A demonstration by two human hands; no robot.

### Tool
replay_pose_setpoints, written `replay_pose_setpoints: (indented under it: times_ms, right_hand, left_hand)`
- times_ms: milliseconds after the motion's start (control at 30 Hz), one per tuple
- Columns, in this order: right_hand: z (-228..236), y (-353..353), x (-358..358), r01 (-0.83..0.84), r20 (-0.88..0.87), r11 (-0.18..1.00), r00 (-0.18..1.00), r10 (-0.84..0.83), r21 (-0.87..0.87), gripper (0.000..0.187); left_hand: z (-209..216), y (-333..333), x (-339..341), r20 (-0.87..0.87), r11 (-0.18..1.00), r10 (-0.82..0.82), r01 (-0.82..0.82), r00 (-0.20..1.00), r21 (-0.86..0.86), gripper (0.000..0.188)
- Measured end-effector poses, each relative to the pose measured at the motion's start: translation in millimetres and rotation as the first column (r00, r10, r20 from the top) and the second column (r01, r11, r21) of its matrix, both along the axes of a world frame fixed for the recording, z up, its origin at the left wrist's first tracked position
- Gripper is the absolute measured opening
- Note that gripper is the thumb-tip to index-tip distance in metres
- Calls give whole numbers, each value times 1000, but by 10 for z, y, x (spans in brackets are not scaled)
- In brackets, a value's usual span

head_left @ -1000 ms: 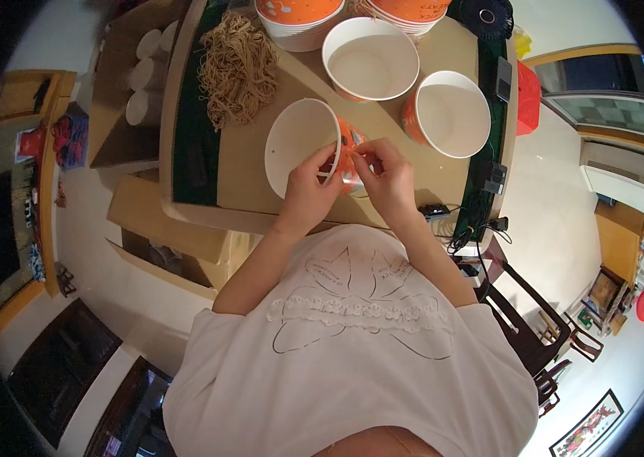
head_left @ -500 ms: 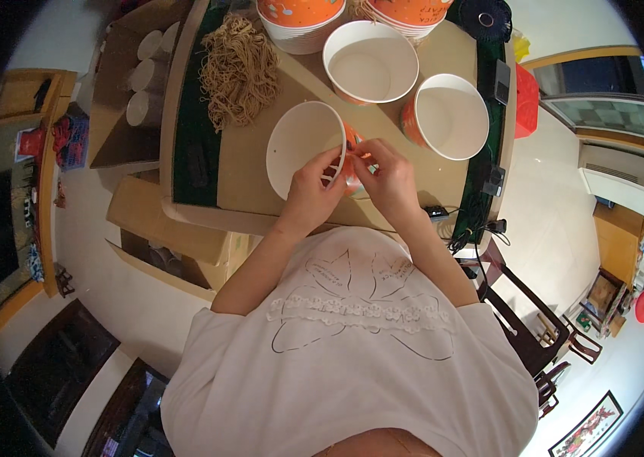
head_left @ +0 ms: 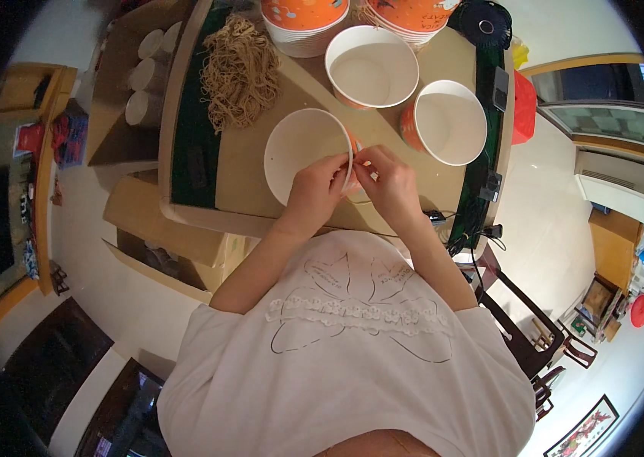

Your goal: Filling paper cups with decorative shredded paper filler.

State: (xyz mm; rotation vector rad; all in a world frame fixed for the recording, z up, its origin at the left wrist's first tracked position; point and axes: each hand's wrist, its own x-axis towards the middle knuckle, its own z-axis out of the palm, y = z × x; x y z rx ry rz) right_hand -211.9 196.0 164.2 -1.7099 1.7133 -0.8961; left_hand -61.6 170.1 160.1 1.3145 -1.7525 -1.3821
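Observation:
A white-lined paper bucket [head_left: 291, 148] with an orange printed outside lies tipped, its mouth turned toward the left. My left hand [head_left: 314, 190] is closed on its rim, the fingertips meeting at the right edge. Right beside it, my right hand [head_left: 390, 183] is pinched against the bucket's outer side; what sits between its fingertips is too small to make out. A thin cord-like line shows just below the hands. Up and to the left is a tangled heap of tan string [head_left: 240, 75].
Two more paper buckets, one at the back [head_left: 371, 67] and one at the right [head_left: 447, 122], stand beyond my hands. Behind them are nested orange stacks [head_left: 307, 27]. A black fan [head_left: 485, 27] and cables line the right edge. Cardboard boxes [head_left: 177, 228] stand left of the table.
The bucket has turned slightly and shifted a little down in the picture. My left fingers have drawn closer to my right fingertips at the rim.

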Motion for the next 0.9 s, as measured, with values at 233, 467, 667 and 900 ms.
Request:
replay_pose_setpoints:
  times_ms: [233, 467, 667, 900]
  right_hand:
    - [-106, 85, -75, 41, 120, 996, 991, -51, 83, 12]
    - [32, 356, 60, -3, 217, 982, 975, -38, 188, 12]
    - [110, 478, 266, -245, 76, 934, 970, 233, 259, 17]
    - [159, -7, -79, -156, -85, 988, 984, 157, 16, 15]
  left_hand:
    - [-210, -80, -91, 173, 964, -50, 93, 984, -250, 8]
    - [-424, -158, -176, -252, 775, 204, 1, 946, 632, 9]
    - [-586, -175, -209, -365, 326, 534, 212, 763, 921, 15]
    - [-834, -19, -106, -356, 662, 307, 71, 883, 746, 17]
